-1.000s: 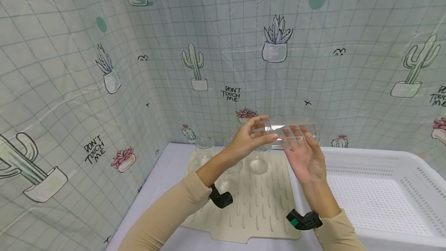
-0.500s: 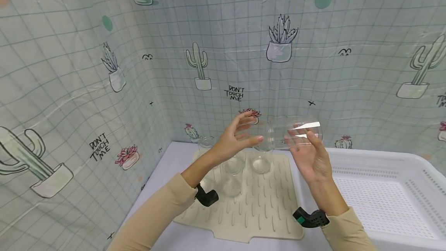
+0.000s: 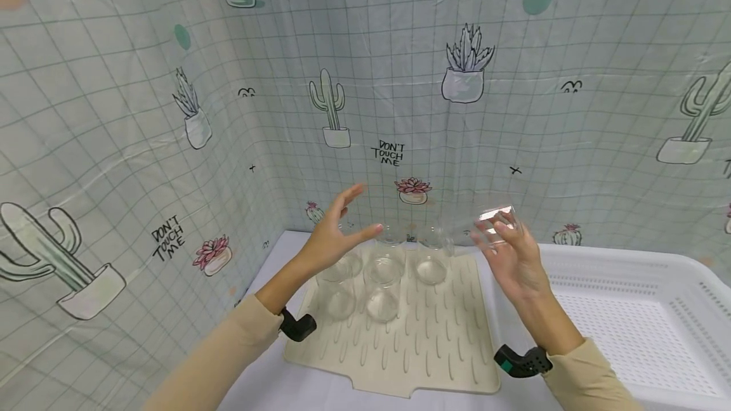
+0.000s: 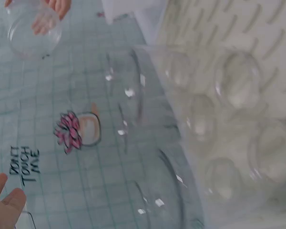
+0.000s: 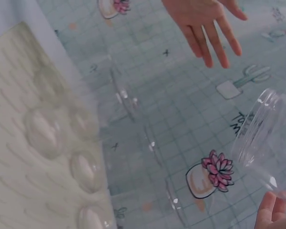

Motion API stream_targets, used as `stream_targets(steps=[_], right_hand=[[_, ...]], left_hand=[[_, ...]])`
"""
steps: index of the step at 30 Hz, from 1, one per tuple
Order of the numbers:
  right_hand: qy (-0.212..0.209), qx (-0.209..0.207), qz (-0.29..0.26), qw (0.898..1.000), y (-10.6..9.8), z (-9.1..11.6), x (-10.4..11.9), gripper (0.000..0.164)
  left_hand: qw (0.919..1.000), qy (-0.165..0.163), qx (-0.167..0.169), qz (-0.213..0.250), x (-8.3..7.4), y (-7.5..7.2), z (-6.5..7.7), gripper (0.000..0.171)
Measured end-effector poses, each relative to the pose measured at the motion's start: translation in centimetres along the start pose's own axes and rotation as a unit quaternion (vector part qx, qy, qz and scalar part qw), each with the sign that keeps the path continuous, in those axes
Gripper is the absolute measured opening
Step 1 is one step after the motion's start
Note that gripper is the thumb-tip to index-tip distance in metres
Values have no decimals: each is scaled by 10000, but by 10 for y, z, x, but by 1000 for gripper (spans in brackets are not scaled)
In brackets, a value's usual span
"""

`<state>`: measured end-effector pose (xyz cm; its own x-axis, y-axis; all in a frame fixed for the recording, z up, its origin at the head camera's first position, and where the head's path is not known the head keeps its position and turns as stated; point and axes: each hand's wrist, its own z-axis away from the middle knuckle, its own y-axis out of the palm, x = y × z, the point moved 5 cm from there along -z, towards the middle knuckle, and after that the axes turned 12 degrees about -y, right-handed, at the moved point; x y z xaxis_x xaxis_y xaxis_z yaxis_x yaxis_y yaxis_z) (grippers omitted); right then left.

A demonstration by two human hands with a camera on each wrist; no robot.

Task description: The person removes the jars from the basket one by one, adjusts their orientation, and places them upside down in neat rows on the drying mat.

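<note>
My right hand [image 3: 516, 262] grips a clear, see-through jar [image 3: 495, 214] near its base. The jar lies tilted in the air with its threaded mouth pointing left, as the right wrist view shows at the jar's rim [image 5: 257, 126]. My left hand [image 3: 334, 240] is empty, its thumb and fingers spread apart, above the left side of the drying mat [image 3: 422, 354]. Beneath and beside it, several clear jars [image 3: 381, 303] stand on the mat's back left part. Their transparent walls make their outlines hard to separate.
A white perforated basket [image 3: 657, 259] stands right of the mat. The white tabletop [image 3: 285, 255] shows at the mat's left. Behind everything hangs a grid-patterned curtain [image 3: 400, 81] with cactus prints.
My left hand has let go of the jar's mouth end and moved left and slightly down. My right hand keeps the jar, and its mouth end has dipped a little.
</note>
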<state>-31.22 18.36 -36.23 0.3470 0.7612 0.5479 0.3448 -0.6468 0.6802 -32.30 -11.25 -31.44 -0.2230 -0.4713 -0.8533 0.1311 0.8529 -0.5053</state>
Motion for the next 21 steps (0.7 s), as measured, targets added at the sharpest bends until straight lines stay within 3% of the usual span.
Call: stream_targets(steps=[6, 21], right_hand=[[175, -159, 935, 9953, -6, 5, -2, 46], [454, -141, 1806, 9824, -10, 18, -12, 51]], left_hand=[[9985, -229, -322, -386, 28, -17, 12, 83], [9918, -758, -508, -892, 103, -27, 40, 100]])
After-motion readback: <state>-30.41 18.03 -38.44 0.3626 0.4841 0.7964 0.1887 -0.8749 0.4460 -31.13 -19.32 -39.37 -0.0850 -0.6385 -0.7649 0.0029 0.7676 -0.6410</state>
